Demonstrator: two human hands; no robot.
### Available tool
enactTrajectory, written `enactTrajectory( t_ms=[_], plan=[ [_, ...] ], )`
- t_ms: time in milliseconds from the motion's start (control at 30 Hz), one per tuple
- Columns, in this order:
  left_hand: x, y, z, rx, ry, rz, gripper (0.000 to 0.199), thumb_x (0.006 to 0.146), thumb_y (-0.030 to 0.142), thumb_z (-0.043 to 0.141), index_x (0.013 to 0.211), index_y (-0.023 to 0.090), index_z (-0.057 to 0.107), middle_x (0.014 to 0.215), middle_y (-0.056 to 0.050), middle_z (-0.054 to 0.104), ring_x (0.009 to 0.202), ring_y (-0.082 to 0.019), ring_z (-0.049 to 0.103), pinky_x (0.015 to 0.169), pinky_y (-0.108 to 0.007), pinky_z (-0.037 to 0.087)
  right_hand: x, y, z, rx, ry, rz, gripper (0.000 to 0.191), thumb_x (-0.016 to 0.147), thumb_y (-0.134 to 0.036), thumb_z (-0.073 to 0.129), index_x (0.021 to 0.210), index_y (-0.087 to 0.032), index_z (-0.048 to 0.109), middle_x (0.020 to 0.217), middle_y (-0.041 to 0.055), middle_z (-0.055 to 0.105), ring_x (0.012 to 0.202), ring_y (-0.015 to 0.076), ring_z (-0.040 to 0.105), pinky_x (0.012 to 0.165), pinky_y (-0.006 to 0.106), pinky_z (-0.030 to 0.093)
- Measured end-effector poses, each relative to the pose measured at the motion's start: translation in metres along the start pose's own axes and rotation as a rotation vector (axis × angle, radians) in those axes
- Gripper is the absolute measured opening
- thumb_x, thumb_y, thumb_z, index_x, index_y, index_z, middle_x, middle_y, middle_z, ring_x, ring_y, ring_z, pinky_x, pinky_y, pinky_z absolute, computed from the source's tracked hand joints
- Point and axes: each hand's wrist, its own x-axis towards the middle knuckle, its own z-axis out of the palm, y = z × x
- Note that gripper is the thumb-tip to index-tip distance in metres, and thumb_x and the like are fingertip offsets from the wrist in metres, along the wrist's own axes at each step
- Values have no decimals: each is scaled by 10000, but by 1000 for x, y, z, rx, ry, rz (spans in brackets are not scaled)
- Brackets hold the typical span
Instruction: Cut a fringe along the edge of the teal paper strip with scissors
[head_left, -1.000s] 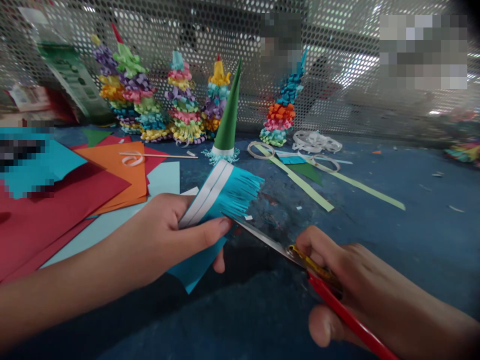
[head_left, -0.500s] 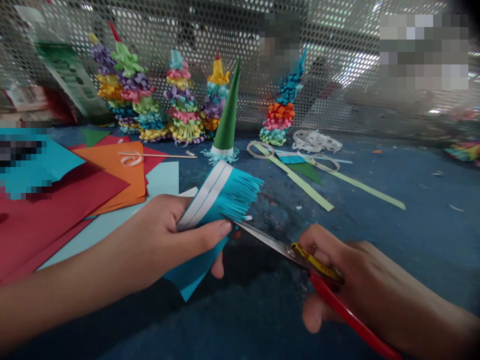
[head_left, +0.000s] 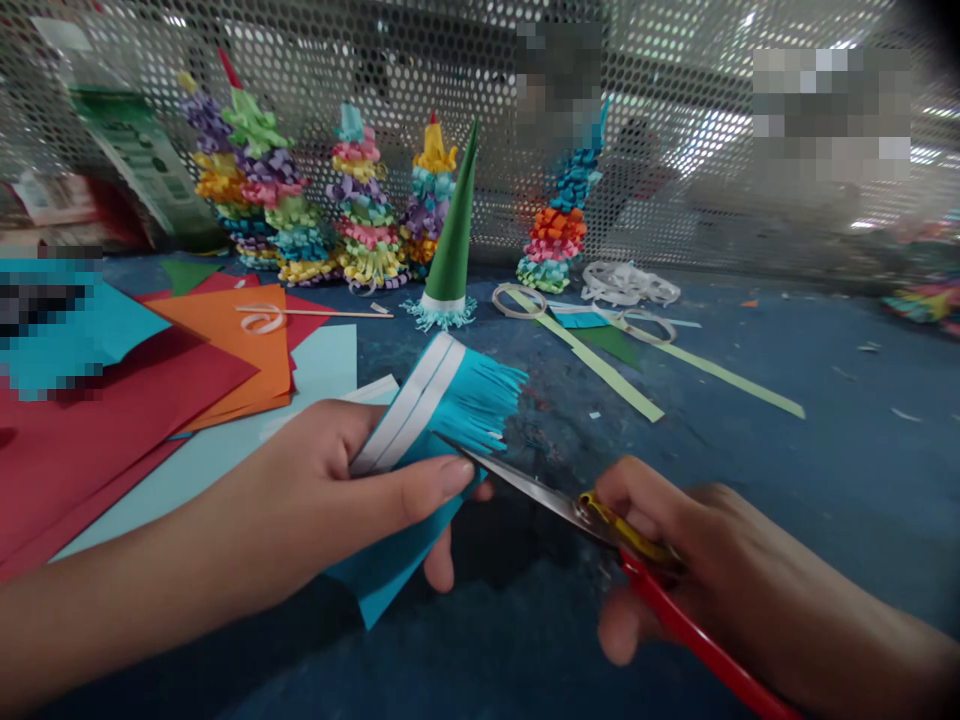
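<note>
- holding: left hand [head_left: 322,480] closed on a fringed teal paper sheet [head_left: 469,400], thumb on top, fingers beneath, sheet raised off the table.
- gripping: right hand [head_left: 697,555] curled closed through the loops of a pair of scissors [head_left: 547,495] with red and yellow handles; the narrow blades reach the sheet's lower edge just beside the left thumb. how far they stand open is hard to tell.
- sheet: 2 white strips [head_left: 409,405] lie along it, its fringe pointing away from the person.
- surface: worn blue tabletop [head_left: 750,480], scuffed and dotted with paper scraps.
- left of the hands: overlapping red paper [head_left: 97,430], orange paper [head_left: 225,345] and pale blue paper [head_left: 315,360], with a wooden stick [head_left: 315,313] across the orange sheet.
- right of the hands: 2 long pale green strips [head_left: 600,360] and white paper curls [head_left: 630,283].
- back edge: a green paper cone [head_left: 452,235] with a teal fringed base stands among curled multicoloured paper cones [head_left: 364,200], in front of a perforated metal screen [head_left: 450,60].
- obscured: pixelated patches cover parts of the screen and the far left of the table.
</note>
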Motion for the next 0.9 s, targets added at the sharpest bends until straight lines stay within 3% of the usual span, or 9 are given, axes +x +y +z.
enactTrajectory(
  t_ms=[200, 300, 433, 533, 633, 767, 900],
  plan=[
    [3, 6, -1, 165, 68, 109, 326, 830, 454, 696, 552, 307, 783, 696, 25, 817, 716, -183, 694, 651, -208, 492, 0, 5, 2, 110, 1, -37, 233, 818, -169, 571, 882, -312, 398, 514, -104, 748, 397, 174, 650, 427, 234, 401],
    [2, 8, 1, 207, 157, 68, 349, 830, 476, 662, 552, 307, 788, 655, 37, 795, 670, -171, 657, 609, -209, 444, 0, 3, 0, 60, 26, -5, 255, 868, -304, 671, 871, -319, 416, 517, -94, 728, 360, 186, 623, 402, 265, 426],
    [-2, 9, 2, 275, 255, 19, 400, 851, 511, 624, 547, 301, 778, 689, 56, 777, 722, -171, 661, 651, -220, 422, 2, 3, 1, 29, 103, -70, 481, 824, -666, 756, 822, -323, 419, 576, -49, 753, 345, 221, 613, 362, 324, 455],
    [-1, 6, -2, 310, 221, 73, 419, 868, 502, 620, 532, 304, 773, 654, 50, 748, 690, -177, 652, 660, -233, 428, 3, 4, 2, -4, 146, -105, 636, 728, -842, 743, 782, -321, 383, 526, -42, 717, 345, 245, 616, 354, 352, 450],
    [1, 1, -5, 320, 192, 146, 406, 887, 452, 629, 533, 316, 775, 604, 57, 717, 611, -164, 629, 622, -233, 429, 2, 2, 3, -50, 146, -88, 643, 720, -856, 726, 786, -323, 372, 516, -40, 694, 348, 253, 613, 367, 365, 427],
    [2, 0, -3, 335, 222, 187, 411, 889, 440, 633, 517, 320, 762, 592, 62, 700, 605, -162, 637, 632, -226, 465, 1, 1, 4, -59, 105, -13, 534, 768, -713, 748, 818, -325, 384, 591, -27, 722, 424, 266, 667, 423, 363, 467],
    [4, 3, -1, 329, 229, 191, 411, 861, 443, 609, 497, 309, 747, 569, 52, 730, 567, -168, 643, 567, -235, 440, 3, 2, 6, -67, 130, 17, 572, 657, -681, 814, 817, -333, 389, 576, -25, 705, 472, 299, 691, 426, 366, 488]
  ],
)
